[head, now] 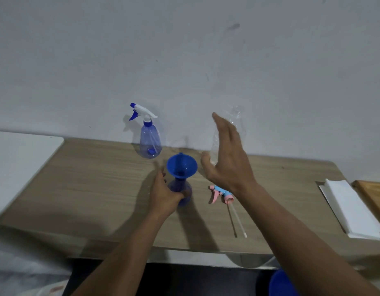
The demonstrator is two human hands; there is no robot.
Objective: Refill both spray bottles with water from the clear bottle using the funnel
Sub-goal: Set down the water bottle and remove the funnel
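Observation:
A blue funnel (181, 166) sits in the neck of an uncapped blue spray bottle (183, 192) on the wooden table (88, 189). My left hand (163, 194) grips that bottle's body from the left. My right hand (226, 154) is spread, fingers straight, just in front of the clear bottle (236, 118) that stands by the wall; whether it touches it I cannot tell. A second blue spray bottle (150, 142) with a white and blue trigger head stands at the back. A pink and blue spray head (222, 193) with its tube lies on the table to the right.
A stack of white paper (351, 210) lies at the table's right end beside a wooden board (374, 195). A white surface (20, 150) adjoins the table on the left. A blue round object (280, 284) sits below the front edge.

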